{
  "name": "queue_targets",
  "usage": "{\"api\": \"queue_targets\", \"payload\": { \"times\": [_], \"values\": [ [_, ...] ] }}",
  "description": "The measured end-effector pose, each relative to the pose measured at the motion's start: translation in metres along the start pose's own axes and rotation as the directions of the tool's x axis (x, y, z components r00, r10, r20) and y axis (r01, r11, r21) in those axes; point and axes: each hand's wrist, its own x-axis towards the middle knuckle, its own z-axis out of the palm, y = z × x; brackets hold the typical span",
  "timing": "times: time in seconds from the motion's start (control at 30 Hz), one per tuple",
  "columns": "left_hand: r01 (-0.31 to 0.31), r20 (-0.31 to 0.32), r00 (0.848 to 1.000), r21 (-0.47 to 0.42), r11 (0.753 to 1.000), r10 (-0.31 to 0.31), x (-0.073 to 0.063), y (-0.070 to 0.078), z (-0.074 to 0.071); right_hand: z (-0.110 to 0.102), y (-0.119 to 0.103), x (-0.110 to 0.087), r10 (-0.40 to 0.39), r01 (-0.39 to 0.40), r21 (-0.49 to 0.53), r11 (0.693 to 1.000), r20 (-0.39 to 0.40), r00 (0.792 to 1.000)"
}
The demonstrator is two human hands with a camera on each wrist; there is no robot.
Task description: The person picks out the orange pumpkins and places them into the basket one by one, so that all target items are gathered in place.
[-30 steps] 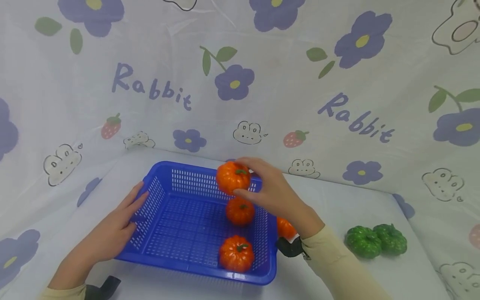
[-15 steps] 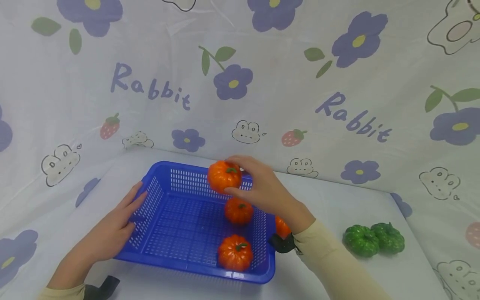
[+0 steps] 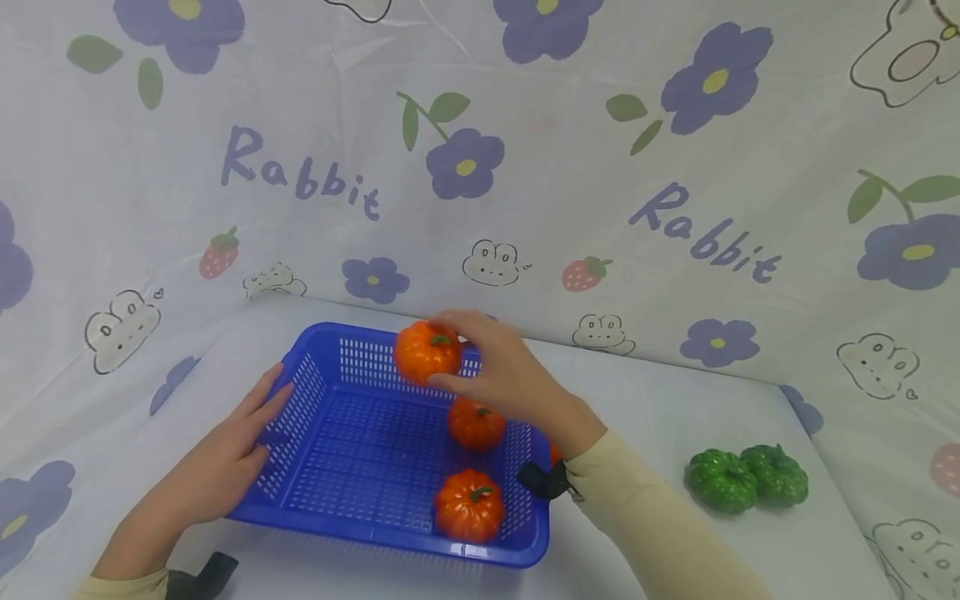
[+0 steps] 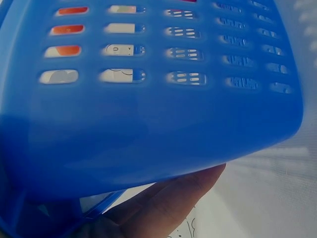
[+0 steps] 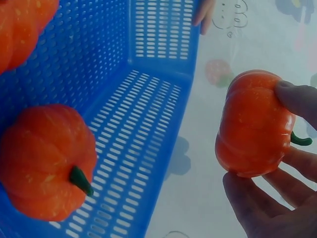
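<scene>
My right hand (image 3: 502, 367) holds an orange toy pumpkin (image 3: 428, 352) with a green stem, between thumb and fingers, raised over the far side of a blue plastic basket (image 3: 360, 537). From the right wrist view, this pumpkin (image 5: 255, 124) appears beside the basket's perforated wall. Two more orange pumpkins lie inside along the right side: one at the back (image 3: 476, 427), partly covered by my right hand, another in the front corner (image 3: 470, 506). My left hand (image 3: 217, 458) grips the basket's left rim. Its fingers (image 4: 173, 198) show past the blue wall in the left wrist view.
Two green pumpkins (image 3: 722, 481) sit side by side on the white table at the right. A sliver of another orange pumpkin (image 3: 555, 455) shows outside the basket, mostly behind my right wrist. A patterned cloth (image 3: 525, 167) rises behind the table.
My right hand has moved left with the pumpkin, along the basket's far side. The orange pumpkin outside the basket is now more covered by my wrist. My left hand stays put.
</scene>
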Motion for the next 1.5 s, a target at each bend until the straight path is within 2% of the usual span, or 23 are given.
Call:
{"api": "queue_targets", "payload": {
  "times": [0.2,0.63,0.87,1.07,1.5],
  "values": [
    [-0.016,-0.004,1.0,-0.007,1.0,0.016,-0.001,-0.001,0.0,0.009,-0.002,0.004,0.041,-0.041,-0.028,0.999,0.033,0.999],
    [-0.019,-0.004,1.0,0.002,1.0,0.019,-0.001,-0.001,0.001,0.024,-0.002,0.016,0.009,-0.006,-0.035,0.999,0.08,0.997],
    [0.008,0.008,1.0,0.005,1.0,-0.008,0.001,0.003,0.0,0.027,-0.003,0.025,-0.009,0.013,-0.04,0.999,0.095,0.995],
    [0.023,0.014,1.0,0.006,1.0,-0.023,0.001,0.004,-0.001,0.032,-0.006,0.031,-0.001,0.003,-0.013,1.0,0.123,0.992],
    [0.013,0.008,1.0,0.017,1.0,-0.013,0.003,0.002,0.0,0.046,-0.01,0.046,0.023,-0.013,-0.059,0.998,0.164,0.986]
  ]
}}
